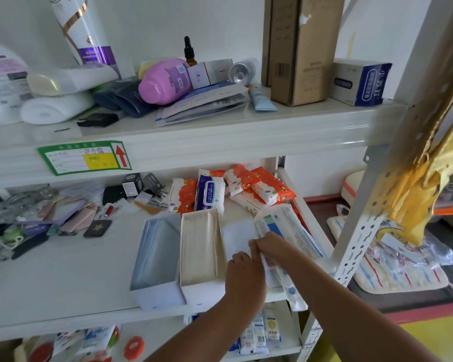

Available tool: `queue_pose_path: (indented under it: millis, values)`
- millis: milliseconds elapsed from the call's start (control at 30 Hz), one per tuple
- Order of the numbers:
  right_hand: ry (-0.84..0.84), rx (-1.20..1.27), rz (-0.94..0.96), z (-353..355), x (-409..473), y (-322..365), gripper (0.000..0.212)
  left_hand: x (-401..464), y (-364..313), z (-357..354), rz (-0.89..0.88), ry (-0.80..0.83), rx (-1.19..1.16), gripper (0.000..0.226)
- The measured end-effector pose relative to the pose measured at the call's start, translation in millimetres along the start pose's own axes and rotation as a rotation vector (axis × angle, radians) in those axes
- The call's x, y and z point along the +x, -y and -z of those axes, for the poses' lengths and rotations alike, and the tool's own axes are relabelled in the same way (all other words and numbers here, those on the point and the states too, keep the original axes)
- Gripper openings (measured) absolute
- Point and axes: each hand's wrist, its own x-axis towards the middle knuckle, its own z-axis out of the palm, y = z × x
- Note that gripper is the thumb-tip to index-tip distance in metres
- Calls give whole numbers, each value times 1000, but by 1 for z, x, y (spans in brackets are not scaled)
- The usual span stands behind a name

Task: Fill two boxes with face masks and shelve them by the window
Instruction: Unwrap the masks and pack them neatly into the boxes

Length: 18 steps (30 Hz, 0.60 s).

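Two open boxes [178, 259] on the middle shelf [63, 278]. Right hand [266, 246] and left hand [242, 267] pinching a thin, limp face mask packet [277, 267]. Light, slippery; best gripped by edges.

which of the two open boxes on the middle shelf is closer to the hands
The cream-lined box, the right one of the pair. It sits right beside the left hand, while the blue-grey box stands on its far side, further left.

The middle shelf [71, 278] carries two open boxes [204, 253] side by side at its front edge, mask packets [285, 226] toward the right edge, wipe packs [209, 190] at the back, and small clutter [37, 218] along the left.
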Motion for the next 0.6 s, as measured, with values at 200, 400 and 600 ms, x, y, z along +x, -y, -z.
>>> queue_pose_path:
  millis: [200, 400, 600]
  values:
    - [112, 108, -56, -13, -5, 7, 25, -3, 7, -9, 63, 188, 59, 90]
    - [125, 195, -99, -17, -1, 4, 23, -7, 11, -19, 78, 186, -47, 101]
    - [135, 251, -132, -28, -1, 3, 20, -5, 17, -31, 101, -13, -100, 92]
